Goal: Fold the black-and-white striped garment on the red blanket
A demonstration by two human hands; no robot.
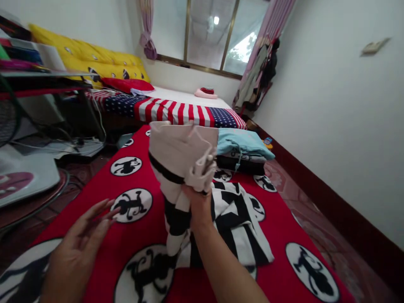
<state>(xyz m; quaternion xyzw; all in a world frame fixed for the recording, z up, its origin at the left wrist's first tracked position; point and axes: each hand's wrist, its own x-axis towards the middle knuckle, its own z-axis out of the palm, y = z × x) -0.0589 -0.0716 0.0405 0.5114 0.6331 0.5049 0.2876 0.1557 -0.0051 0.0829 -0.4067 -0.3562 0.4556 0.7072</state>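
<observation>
My right hand (199, 204) grips a white garment with black bands (176, 145), bunched up and raised above the red cover. Its folds hide most of my fingers. Just behind my forearm, a black-and-white patterned piece of clothing (235, 214) lies spread on the cover; I cannot tell whether it is joined to the held garment. My left hand (80, 242) hovers at the lower left over the red cover, fingers apart and nothing in them.
A red cover (104, 235) with round monkey prints spreads under everything. Beyond the held garment sits a folded stack topped by a light-blue garment (243, 141). A flag-patterned bed (176, 110) stands behind, a cluttered desk (47, 75) to the left, a white wall (341, 118) to the right.
</observation>
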